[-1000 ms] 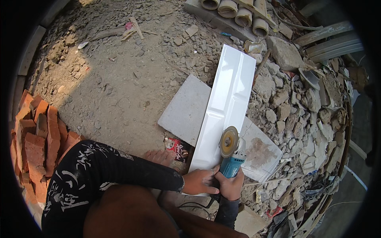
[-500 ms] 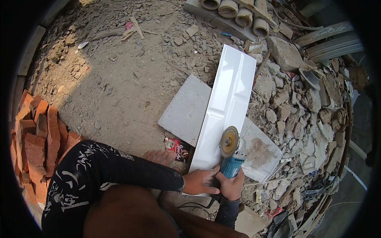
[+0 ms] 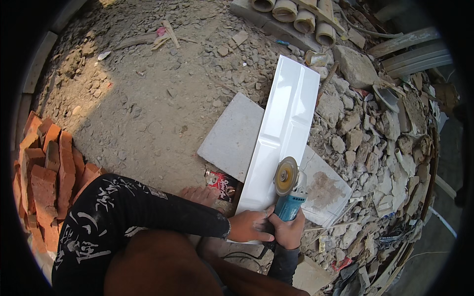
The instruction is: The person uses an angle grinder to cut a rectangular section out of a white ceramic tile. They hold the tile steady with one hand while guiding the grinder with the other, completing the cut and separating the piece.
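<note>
My right hand (image 3: 289,231) is wrapped round the teal body of an angle grinder (image 3: 289,207). My left hand (image 3: 249,226) is closed at the grinder's rear end, against the right hand; its fingertips are partly hidden. The grinder's round disc (image 3: 286,176), yellowish in the middle with a grey rim, stands over the right edge of a long glossy white tile (image 3: 281,111) with raised panels. Whether the disc touches the tile, I cannot tell. Beneath the tile lies a grey slab (image 3: 231,133), showing on both sides. A dark cord (image 3: 259,254) runs below my hands.
Stacked orange bricks (image 3: 47,187) stand at the left. Broken rubble (image 3: 365,153) covers the right side, with pipes (image 3: 285,11) at the far end. My bare foot (image 3: 200,195) rests beside a red and black packet (image 3: 220,185). Gravelly dirt (image 3: 148,103) spreads at the left.
</note>
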Demonstrator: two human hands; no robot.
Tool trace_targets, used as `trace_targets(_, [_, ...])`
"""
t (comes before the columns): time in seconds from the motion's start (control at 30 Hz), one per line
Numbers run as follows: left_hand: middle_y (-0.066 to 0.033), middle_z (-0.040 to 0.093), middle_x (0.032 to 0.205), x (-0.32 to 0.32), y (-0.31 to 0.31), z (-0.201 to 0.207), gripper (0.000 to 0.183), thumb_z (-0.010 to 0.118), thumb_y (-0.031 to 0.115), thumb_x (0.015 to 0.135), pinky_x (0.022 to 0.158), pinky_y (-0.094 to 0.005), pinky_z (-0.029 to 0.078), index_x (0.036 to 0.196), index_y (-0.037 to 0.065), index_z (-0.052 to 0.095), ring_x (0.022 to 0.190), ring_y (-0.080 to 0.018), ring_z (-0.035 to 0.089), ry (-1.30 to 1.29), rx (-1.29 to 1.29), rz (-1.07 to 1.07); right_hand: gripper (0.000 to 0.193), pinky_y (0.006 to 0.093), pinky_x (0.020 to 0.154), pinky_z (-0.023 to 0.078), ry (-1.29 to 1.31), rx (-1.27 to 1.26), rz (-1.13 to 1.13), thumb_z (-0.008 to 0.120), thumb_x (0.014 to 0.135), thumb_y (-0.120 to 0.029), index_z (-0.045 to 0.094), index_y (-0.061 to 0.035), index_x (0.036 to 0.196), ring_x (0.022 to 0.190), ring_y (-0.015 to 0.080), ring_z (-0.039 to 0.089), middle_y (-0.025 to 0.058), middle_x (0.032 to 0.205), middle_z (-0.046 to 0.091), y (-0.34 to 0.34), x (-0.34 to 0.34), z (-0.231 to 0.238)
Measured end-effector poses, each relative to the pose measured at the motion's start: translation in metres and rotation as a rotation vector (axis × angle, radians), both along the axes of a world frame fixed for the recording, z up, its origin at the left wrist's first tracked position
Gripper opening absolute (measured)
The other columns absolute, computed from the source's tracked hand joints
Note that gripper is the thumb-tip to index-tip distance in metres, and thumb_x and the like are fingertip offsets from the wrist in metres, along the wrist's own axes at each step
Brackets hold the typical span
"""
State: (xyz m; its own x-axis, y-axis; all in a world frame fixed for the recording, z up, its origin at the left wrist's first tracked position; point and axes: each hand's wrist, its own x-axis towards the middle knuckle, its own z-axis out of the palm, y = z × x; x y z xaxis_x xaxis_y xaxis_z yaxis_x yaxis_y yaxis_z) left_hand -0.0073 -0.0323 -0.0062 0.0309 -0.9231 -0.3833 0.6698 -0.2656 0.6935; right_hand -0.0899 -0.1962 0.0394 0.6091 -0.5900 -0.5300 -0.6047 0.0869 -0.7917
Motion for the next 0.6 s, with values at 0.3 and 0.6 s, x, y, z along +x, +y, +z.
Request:
trace_targets(0.3, [-0.0192, 0.065, 0.147, 0.0039, -0.0003, 0.0045, 0.107, 0.081, 0.021, 0.104, 0.117, -0.0329, 0.053, 0.171, -0.014, 0.004, 0.133, -0.0175, 0.064, -0.026, 0.018, -0.013, 0.034, 0.0327, 0.081, 0.060, -0.028, 0.076, -0.012, 0.083, 0.078, -0.003, 0.069, -0.0006, 0.109, 0.083, 0.0147, 0.074, 0.0061, 0.094, 0.078, -0.0011, -0.0006, -0.0003])
trace_targets(0.6, [-0.0189, 0.067, 0.144, 0.0062, -0.0004, 0.0087, 0.091, 0.082, 0.025, 0.104, 0.116, -0.0333, 0.054, 0.164, -0.016, 0.026, 0.131, -0.0178, 0.065, -0.058, 0.062, -0.024, 0.035, 0.0322, 0.079, 0.060, -0.029, 0.070, 0.006, 0.083, 0.078, -0.004, 0.069, -0.0011, 0.110, 0.082, 0.0151, 0.074, 0.0058, 0.094, 0.077, -0.0025, -0.0014, -0.0008])
